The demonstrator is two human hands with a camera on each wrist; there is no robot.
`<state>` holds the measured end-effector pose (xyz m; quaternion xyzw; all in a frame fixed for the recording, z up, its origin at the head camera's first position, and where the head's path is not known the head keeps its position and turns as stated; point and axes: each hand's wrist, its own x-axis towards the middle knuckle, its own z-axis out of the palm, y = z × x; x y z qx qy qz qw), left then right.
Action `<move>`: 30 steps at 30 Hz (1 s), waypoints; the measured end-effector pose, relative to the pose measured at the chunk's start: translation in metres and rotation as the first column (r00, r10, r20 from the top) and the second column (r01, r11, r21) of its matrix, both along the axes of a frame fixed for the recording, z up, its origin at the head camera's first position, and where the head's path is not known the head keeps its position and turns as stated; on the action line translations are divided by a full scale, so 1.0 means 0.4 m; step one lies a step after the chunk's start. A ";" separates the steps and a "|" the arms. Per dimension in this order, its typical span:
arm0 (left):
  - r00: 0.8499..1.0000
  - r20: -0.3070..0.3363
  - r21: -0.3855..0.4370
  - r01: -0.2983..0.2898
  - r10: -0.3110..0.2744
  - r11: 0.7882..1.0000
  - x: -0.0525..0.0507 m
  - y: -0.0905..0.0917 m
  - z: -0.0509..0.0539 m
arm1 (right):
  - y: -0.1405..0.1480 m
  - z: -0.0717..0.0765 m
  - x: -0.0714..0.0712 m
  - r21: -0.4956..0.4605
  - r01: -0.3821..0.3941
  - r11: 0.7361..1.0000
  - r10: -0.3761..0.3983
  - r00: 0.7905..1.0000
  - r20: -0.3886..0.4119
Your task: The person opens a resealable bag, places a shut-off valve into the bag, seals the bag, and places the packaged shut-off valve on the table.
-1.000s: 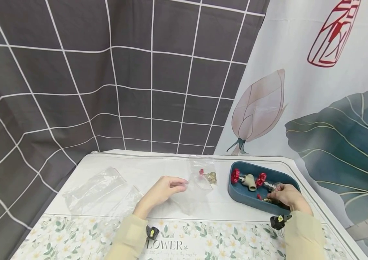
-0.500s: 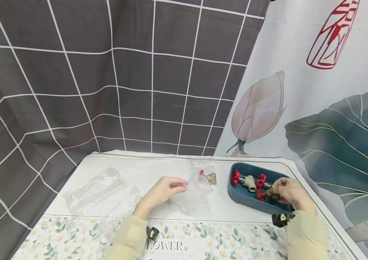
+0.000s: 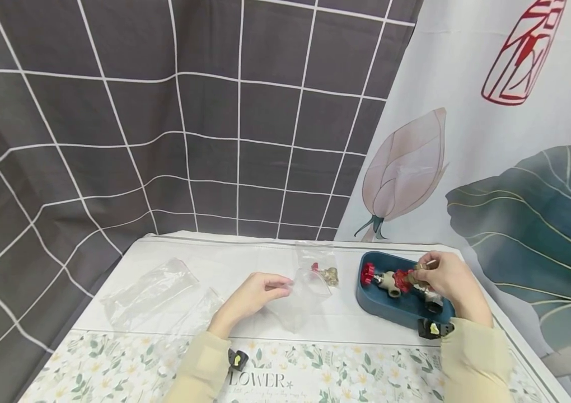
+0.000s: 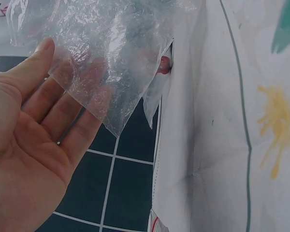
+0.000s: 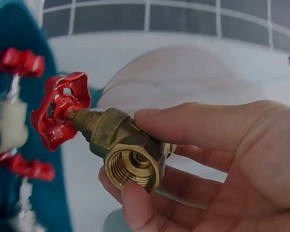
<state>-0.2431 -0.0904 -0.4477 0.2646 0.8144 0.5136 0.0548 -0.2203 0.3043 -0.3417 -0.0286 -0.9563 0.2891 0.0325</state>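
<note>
My right hand [image 3: 447, 274] grips a brass gate valve [image 5: 121, 140] with a red handwheel, above the blue tray [image 3: 391, 314]. In the right wrist view, thumb and fingers pinch its body, and a threaded port faces the camera. My left hand [image 3: 249, 296] rests by a clear plastic bag [image 3: 293, 308]. The left wrist view shows its loosely extended fingers behind the bag, the thumb apart from them at the film's edge. A cream valve [image 3: 391, 284] with a red handwheel lies in the tray, beside another valve [image 3: 433, 302] with a dark end.
A small brass valve [image 3: 331, 275] with a red handle lies in a clear bag beyond the left hand. More crumpled clear bags [image 3: 157, 288] lie at left. A floral cloth [image 3: 114, 364] covers the near side; a dark grid curtain [image 3: 210, 157] hangs behind.
My right hand has picked the brass gate valve up from the tray's near side and moved it toward the back. The left hand stays where it was.
</note>
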 end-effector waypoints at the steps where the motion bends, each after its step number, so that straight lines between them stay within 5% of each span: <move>1: 1.000 -0.003 -0.004 -0.002 0.002 1.000 0.000 0.000 0.002 | -0.011 0.010 0.001 0.013 -0.008 1.000 0.008 1.000 -0.011; 14: 1.000 -0.011 -0.021 -0.014 0.014 1.000 0.000 -0.001 0.004 | -0.173 0.112 0.014 0.032 -0.186 0.982 0.189 0.969 -0.160; 24: 1.000 -0.015 0.001 -0.007 0.007 1.000 0.002 0.002 0.002 | -0.264 0.115 0.035 -0.005 -0.299 0.954 0.294 0.944 -0.151; 30: 1.000 -0.014 0.013 -0.010 0.010 1.000 0.002 0.005 0.004 | -0.307 0.099 0.045 0.002 -0.381 0.925 0.374 0.908 -0.188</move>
